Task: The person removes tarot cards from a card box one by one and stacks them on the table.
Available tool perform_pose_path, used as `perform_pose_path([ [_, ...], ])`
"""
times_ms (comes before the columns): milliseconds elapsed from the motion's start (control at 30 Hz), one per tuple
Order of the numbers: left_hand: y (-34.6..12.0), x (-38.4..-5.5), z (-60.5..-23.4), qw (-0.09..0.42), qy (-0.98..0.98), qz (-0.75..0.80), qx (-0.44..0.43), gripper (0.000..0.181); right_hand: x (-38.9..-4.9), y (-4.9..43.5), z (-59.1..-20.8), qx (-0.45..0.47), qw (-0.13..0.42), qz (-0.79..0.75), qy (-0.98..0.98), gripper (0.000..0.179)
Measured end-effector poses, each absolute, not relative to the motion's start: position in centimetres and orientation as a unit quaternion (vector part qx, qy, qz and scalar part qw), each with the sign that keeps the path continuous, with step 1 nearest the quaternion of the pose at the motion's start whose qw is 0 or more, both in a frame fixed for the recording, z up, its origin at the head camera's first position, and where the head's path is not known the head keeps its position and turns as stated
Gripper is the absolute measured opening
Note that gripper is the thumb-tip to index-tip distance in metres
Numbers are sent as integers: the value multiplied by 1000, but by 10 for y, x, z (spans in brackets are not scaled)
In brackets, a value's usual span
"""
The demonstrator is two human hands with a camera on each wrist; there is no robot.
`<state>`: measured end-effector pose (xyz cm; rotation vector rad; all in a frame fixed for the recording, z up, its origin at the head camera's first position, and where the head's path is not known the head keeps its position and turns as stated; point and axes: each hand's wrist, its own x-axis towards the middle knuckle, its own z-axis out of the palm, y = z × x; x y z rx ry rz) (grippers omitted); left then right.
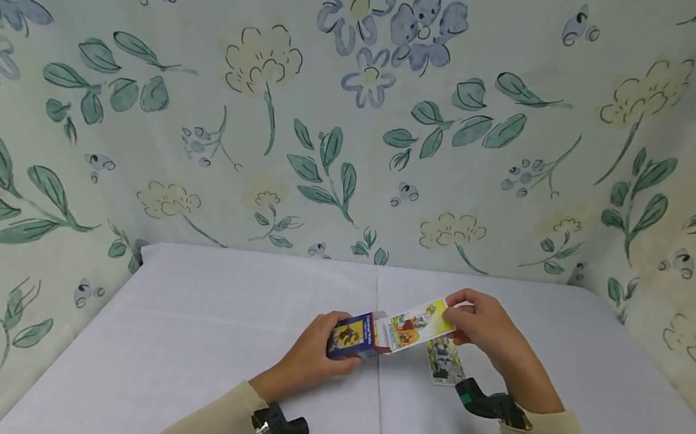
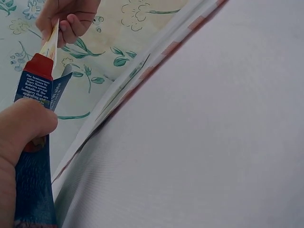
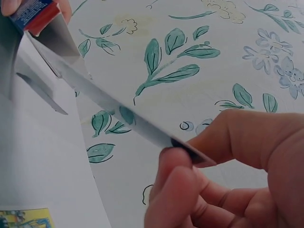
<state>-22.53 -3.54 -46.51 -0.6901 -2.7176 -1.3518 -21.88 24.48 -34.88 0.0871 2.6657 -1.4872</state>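
My left hand (image 1: pixel 307 354) grips a dark blue card box (image 1: pixel 350 337) with a yellow picture on its front, thumb along the near edge. The box's open end, with red and white showing inside, faces right. Between thumb and fingers, my right hand (image 1: pixel 484 324) pinches the far end of a bright yellow picture card (image 1: pixel 414 325). The card's other end is right at the box opening, and in the right wrist view the card (image 3: pixel 109 102) is seen nearly edge-on. A second picture card (image 1: pixel 446 363) lies face up on the table below the right hand, partly covered by the held card.
A white cloth with a centre crease covers the table (image 1: pixel 217 330). Floral fabric (image 1: pixel 355 141) hangs behind it and along both sides. Each wrist wears a black camera mount, the right one (image 1: pixel 487 401) close beside the lying card.
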Motion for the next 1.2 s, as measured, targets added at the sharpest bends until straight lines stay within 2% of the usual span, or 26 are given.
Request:
perform_pose_path([
  [467, -36, -224, -466, 19, -870, -439, -222, 73, -217, 252, -344, 12, 48, -503, 863, 35],
  [1200, -35, -224, -466, 20, -874, -432, -222, 73, -214, 262, -341, 43, 44, -505, 861, 37],
])
